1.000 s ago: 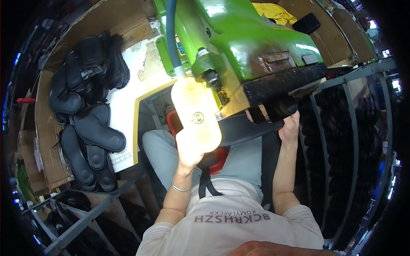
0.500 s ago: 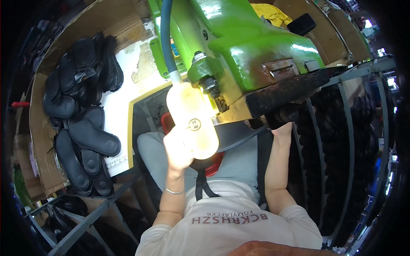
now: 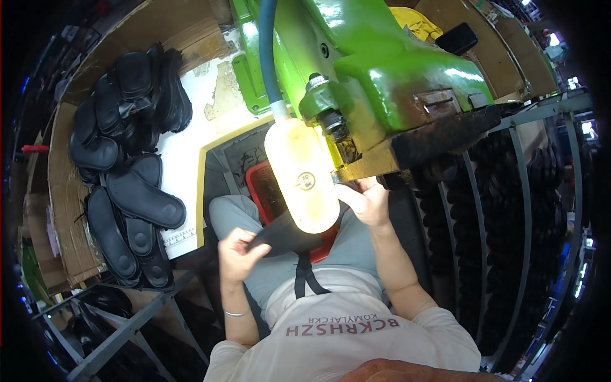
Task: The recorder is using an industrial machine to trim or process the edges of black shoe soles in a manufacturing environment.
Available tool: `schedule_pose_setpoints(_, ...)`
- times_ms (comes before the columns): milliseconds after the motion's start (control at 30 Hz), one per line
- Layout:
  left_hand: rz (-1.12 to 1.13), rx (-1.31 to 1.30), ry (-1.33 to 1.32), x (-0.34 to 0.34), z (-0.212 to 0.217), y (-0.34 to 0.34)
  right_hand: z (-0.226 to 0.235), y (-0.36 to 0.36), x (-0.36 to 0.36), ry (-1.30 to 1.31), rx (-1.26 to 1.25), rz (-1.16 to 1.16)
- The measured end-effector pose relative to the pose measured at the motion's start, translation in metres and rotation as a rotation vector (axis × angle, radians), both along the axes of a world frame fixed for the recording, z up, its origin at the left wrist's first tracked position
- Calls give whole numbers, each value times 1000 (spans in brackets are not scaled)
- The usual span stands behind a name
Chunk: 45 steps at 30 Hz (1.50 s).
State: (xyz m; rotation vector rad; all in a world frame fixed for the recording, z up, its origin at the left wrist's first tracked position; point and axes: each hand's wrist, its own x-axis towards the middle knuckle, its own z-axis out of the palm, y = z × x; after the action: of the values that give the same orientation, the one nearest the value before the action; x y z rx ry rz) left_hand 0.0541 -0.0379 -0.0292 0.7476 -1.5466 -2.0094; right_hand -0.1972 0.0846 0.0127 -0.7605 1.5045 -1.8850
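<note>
Between my hands, below the lamp, a dark, flat, curved piece (image 3: 283, 237) stretches across my lap; it looks like a shoe upper. My left hand (image 3: 237, 254) pinches its left end with thumb and fingers. My right hand (image 3: 372, 204) is closed at its other end, just under the machine's front edge; the glowing lamp (image 3: 302, 178) hides the piece's middle and part of that grip. Above the right hand stands the green machine (image 3: 382, 89), with a bolt and a worn metal block at its front.
Black padded shoe pieces (image 3: 149, 191) are piled at left in a cardboard box (image 3: 67, 223), beside a white tabletop (image 3: 191, 219). A red basket (image 3: 258, 184) sits below the machine. Metal racks (image 3: 525, 191) with dark items stand at right. A yellow cloth (image 3: 414, 24) lies behind.
My left hand has come out from beside the lamp, moving left and down with the dark piece. My right hand has moved left from the machine's right side toward the lamp.
</note>
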Motion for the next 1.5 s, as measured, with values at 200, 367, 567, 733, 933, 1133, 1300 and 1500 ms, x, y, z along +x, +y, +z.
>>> schedule_pose_setpoints(200, -177, -7, -224, -40, -29, 89, 6, -10, 5, -101, -5, 4)
schedule_pose_setpoints(367, -140, -102, -310, -55, -17, 90, 7, 7, -10, 204, -23, 3)
schedule_pose_setpoints(567, -153, -460, -249, -70, 0, 61, -7, 22, -18, 394, 8, -156)
schedule_pose_setpoints(733, -91, -527, -102, -85, -3, 60, 8, 5, -4, 191, -5, -189)
schedule_pose_setpoints(933, 160, -85, 87, -83, -11, 98, 24, 5, -3, 324, 105, 61)
schedule_pose_setpoints(1133, 845, -639, -92, -37, -15, 3, 49, 65, -57, 299, 203, -510)
schedule_pose_setpoints(1300, 1148, -492, -177, 5, -28, -81, 49, 105, -141, 252, -154, -1124)
schedule_pose_setpoints(1500, 1167, -224, 13, 24, -23, -106, -26, 74, -212, 221, 158, -1042)
